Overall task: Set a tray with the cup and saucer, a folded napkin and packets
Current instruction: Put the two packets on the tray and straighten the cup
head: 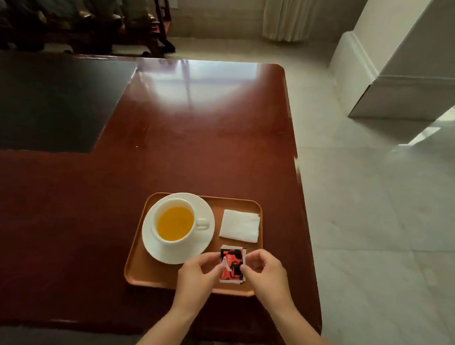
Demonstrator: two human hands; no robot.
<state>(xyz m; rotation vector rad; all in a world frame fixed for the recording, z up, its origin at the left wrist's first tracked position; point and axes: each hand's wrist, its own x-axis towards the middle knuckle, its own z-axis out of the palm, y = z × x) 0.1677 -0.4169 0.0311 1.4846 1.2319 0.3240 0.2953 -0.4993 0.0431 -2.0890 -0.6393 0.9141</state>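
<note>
An orange-brown tray (145, 271) lies near the table's front edge. On its left half a white cup (174, 219) of yellow drink stands on a white saucer (151, 243), handle to the right. A folded white napkin (239, 225) lies at the tray's far right. At the near right, red-and-black packets (232, 263) lie stacked on the tray. My left hand (197, 276) pinches their left edge and my right hand (264, 272) pinches their right edge.
The tray sits on a glossy red-brown table (196, 143) with a dark inset panel (47, 102) at the far left. The table's right edge (300, 176) drops to a pale tiled floor (377, 235). A white pillar (403, 63) stands far right; dark furniture stands behind.
</note>
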